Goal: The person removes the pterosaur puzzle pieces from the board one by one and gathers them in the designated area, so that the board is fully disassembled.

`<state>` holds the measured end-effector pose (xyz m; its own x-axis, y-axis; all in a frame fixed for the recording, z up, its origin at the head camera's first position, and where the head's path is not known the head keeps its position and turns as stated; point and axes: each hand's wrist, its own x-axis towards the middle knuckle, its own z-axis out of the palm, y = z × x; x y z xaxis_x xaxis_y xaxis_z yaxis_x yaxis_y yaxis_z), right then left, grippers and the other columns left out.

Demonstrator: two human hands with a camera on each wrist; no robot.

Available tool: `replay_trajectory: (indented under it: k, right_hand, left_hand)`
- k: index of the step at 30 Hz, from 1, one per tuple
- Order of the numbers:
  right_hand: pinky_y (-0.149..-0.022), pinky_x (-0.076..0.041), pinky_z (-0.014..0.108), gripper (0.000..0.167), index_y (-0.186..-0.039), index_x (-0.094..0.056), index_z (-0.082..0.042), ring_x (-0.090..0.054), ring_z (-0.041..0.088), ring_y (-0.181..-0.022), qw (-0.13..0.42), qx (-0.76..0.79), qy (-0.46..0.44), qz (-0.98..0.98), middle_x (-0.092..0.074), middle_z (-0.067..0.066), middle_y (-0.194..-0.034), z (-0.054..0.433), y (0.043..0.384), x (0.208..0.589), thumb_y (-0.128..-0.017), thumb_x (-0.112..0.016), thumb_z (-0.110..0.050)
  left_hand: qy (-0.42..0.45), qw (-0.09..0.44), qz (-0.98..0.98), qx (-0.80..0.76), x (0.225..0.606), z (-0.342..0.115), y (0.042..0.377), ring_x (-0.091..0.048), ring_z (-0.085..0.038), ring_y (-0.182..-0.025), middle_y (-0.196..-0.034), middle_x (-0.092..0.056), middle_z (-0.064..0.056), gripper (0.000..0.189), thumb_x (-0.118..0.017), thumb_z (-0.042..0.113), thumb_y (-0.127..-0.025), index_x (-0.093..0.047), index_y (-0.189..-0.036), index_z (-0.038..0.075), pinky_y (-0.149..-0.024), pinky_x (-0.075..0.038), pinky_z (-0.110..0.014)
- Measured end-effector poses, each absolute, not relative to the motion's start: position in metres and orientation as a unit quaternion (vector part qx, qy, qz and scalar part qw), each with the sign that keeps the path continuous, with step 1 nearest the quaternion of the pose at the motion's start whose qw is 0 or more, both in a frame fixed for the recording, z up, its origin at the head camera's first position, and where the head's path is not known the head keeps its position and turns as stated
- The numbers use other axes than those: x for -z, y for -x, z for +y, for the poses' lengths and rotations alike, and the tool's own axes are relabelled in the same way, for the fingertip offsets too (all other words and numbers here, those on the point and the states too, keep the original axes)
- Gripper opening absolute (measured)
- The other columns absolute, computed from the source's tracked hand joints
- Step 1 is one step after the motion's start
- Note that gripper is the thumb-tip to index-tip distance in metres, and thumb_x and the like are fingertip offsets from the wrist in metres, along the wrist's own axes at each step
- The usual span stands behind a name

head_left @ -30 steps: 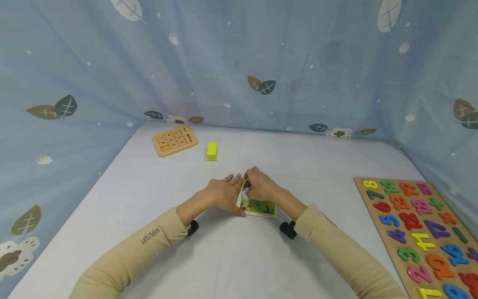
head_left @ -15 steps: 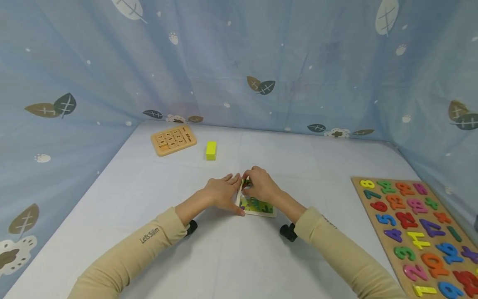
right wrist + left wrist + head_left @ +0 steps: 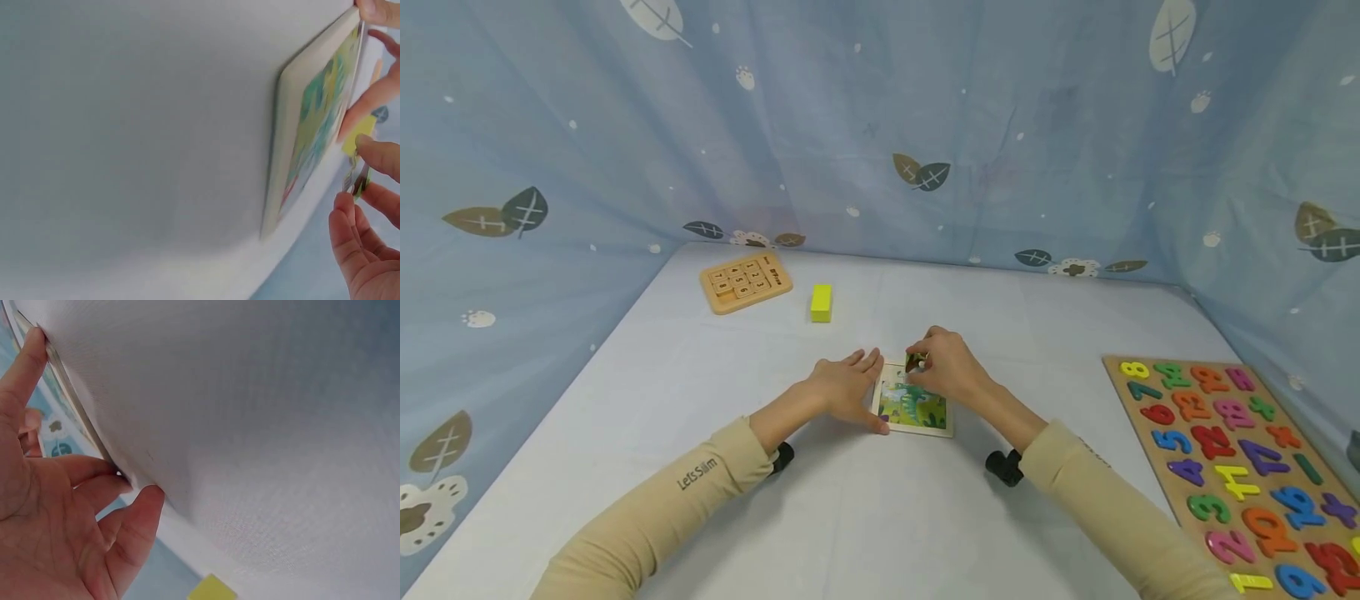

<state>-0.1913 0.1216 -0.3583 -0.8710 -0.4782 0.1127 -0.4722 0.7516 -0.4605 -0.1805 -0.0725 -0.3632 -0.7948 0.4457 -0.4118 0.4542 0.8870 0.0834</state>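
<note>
A small jigsaw puzzle (image 3: 917, 410) in a pale wooden frame lies flat on the white cloth, with a green dinosaur picture. My left hand (image 3: 842, 390) lies along the frame's left edge, fingers spread and fairly straight, thumb at the near corner. In the left wrist view its fingertips (image 3: 119, 478) touch the frame's side. My right hand (image 3: 951, 367) pinches a puzzle piece (image 3: 914, 361) between thumb and fingers, tilted above the frame's far part. The right wrist view shows that piece (image 3: 359, 178) raised off the frame; the hand partly hides it.
A yellow block (image 3: 822, 303) stands behind the puzzle. Further back left lies a wooden sliding number puzzle (image 3: 746, 282). A large board of colourful numbers (image 3: 1232, 475) covers the right side of the table. Patterned blue cloth (image 3: 850, 125) hangs at the back and sides.
My right hand has lifted the puzzle piece out of the frame and moved slightly right, so more of the picture shows. The left hand has stayed at the frame's edge.
</note>
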Motion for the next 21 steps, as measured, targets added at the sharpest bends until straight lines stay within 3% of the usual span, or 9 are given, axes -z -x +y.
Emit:
replay_trajectory:
  k: [10, 21]
  right_hand:
    - [-0.059, -0.045, 0.021, 0.034, -0.108, -0.072, 0.003, -0.053, 0.013, -0.070, 0.008, 0.245, 0.209, 0.947, -0.061, 0.012, -0.092, 0.149, 0.182, 0.357, -0.078, -0.078, -0.011]
    - [-0.055, -0.042, 0.019, 0.038, -0.110, -0.069, 0.007, -0.051, 0.011, -0.065, -0.005, 0.212, 0.199, 0.957, -0.061, 0.014, -0.091, 0.175, 0.177, 0.364, -0.077, -0.078, -0.008]
  left_hand:
    - [-0.231, 0.219, 0.948, -0.001, 0.363, -0.071, 0.180, -0.012, -0.021, -0.150, -0.163, -0.009, -0.001, 0.111, -0.064, 0.070, -0.076, -0.013, -0.155, 0.012, -0.097, -0.043, -0.049]
    - [-0.237, 0.221, 0.946, 0.004, 0.363, -0.071, 0.180, -0.012, -0.023, -0.150, -0.163, -0.009, -0.003, 0.112, -0.063, 0.070, -0.076, -0.012, -0.155, 0.010, -0.103, -0.039, -0.052]
